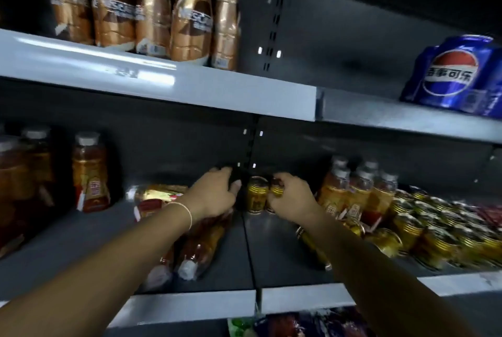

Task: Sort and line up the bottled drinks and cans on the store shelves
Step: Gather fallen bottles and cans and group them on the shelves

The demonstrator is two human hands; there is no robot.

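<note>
On the middle shelf (271, 252), my right hand (292, 196) grips the top of a gold can (276, 187) standing at the back. A second gold can (255, 195) stands just left of it. My left hand (214, 192) reaches to the back, its fingers and thumb curled round a dark can (234, 175) that is hard to make out in the shadow. Under my left forearm, amber tea bottles (201, 249) lie on their sides. Upright tea bottles (353, 192) stand right of my right hand.
Several gold cans (434, 241) crowd the shelf's right end, and one gold can (312, 244) lies toppled under my right forearm. A lone tea bottle (91, 173) stands at left. The upper shelf holds coffee bottles (190, 16) and blue cola cans (456, 76).
</note>
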